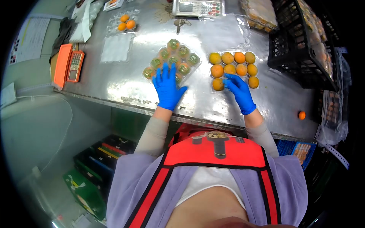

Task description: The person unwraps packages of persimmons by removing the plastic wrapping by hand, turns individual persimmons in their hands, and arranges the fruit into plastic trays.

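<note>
My left hand (167,86), in a blue glove, lies with fingers spread on a clear plastic pack (196,65) of round fruits with green tops and orange sides. The pack sits at an angle on the metal table. To its right stands a clear tray (233,53) with rows of orange and yellow-orange fruits (241,69). Over the near row of this tray is my right hand (240,94), also blue-gloved, its fingers bent and close together beside an orange fruit (218,84). Whatever is under or between those fingers is hidden.
A scale (198,7) stands at the back of the metal table (125,81). Three oranges sit in another clear tray (113,26) at the back left. An orange-cased device (68,66) lies left. A black crate (291,53) holds packs at right, near a loose orange (302,115).
</note>
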### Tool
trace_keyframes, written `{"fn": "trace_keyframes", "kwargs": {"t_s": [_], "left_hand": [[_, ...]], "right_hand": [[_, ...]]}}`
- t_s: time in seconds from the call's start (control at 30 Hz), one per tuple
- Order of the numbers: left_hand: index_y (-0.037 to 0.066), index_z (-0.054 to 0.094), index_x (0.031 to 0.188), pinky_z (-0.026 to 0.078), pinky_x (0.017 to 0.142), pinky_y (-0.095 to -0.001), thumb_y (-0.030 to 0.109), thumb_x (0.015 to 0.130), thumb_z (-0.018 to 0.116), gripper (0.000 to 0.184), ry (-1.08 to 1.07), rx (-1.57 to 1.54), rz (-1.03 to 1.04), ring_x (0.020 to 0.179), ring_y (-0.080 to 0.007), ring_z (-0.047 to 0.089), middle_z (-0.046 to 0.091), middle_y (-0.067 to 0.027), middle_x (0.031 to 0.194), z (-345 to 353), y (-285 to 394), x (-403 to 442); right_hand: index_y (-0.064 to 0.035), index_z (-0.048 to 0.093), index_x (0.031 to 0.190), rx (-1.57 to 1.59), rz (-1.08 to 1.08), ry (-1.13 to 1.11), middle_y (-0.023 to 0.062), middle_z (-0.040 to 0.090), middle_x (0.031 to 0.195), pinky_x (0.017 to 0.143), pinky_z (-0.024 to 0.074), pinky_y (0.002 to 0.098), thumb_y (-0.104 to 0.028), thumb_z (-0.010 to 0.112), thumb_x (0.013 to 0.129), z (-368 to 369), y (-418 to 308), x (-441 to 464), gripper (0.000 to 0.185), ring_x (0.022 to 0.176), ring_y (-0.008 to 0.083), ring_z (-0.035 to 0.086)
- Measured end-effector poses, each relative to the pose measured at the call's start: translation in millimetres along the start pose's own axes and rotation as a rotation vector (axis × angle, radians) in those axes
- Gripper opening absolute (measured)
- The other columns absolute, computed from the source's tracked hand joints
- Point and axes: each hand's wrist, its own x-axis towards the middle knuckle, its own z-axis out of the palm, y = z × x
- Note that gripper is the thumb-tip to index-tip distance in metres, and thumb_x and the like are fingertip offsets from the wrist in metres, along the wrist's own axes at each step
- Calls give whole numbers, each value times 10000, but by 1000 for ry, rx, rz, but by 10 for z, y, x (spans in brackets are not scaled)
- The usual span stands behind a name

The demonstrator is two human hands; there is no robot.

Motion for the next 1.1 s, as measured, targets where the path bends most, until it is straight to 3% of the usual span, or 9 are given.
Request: {"fn": "trace_keyframes", "kwargs": {"t_s": [0.17,0.27,0.37,0.5,0.57,0.63,0.77,0.87,1.1], "left_hand": [[250,362,1390,231,1014,-620,389,643,770,862,-130,67,-75,1297,-388,307,309,-92,1456,-5,-235,-107],[248,367,1386,233,1019,-616,378,634,772,864,-168,80,-51,1301,-382,304,310,-96,1453,-52,-297,-76],[253,363,1386,229,1013,-622,362,635,767,860,-198,83,-60,1302,-363,313,303,-88,1457,-90,-311,-58],[131,493,1294,383,954,-451,309,663,755,706,-31,57,6,1160,-353,481,477,-156,1314,-239,-314,96],[105,479,1310,386,987,-441,232,674,757,706,107,-542,-155,1156,-359,497,498,-149,1299,-299,-407,198],[38,447,1330,431,935,-309,115,788,673,592,154,-652,-168,1137,-233,526,519,-134,1287,-460,-379,260],[6,446,1332,424,942,-310,90,796,653,581,130,-1221,-414,1100,-185,530,533,-121,1258,-609,-438,341],[-8,491,1278,442,914,-292,143,866,570,447,18,-1622,-594,1050,-168,555,576,-95,1173,-675,-546,350],[13,597,1043,482,797,-308,192,885,513,254,-53,-1476,-1045,868,-162,569,601,-67,956,-130,-1082,256]], "right_hand": [[-21,494,1260,-16,-10,-141,66,590,1126,886,440,275,-160,570,899,510,-137,316,394,1046,152,548],[-49,394,1338,297,310,-89,70,576,1133,906,434,310,-226,579,881,811,58,507,524,1030,183,564],[-82,502,1178,588,525,-113,45,576,1049,899,446,340,-226,601,865,1072,373,770,359,972,164,561],[-69,468,1254,505,266,-86,67,532,1129,895,431,325,-186,612,847,1387,70,879,448,1028,191,531],[-56,396,1345,435,202,-46,77,507,1200,916,412,317,-162,605,844,1468,-242,824,553,1075,198,509],[-50,341,1389,264,-178,-273,81,489,1262,959,386,325,-152,603,843,1520,-461,870,614,1126,186,485],[-46,366,1380,270,-190,-483,111,444,1346,1037,329,338,-135,585,855,1563,-568,926,576,1240,211,415],[-15,360,1375,190,-175,-346,135,439,1347,1037,338,340,-132,604,852,1571,-374,917,589,1247,224,411],[51,313,1368,96,-19,68,160,476,1273,942,412,298,-152,636,799,1437,117,1033,685,1138,218,482]]}}
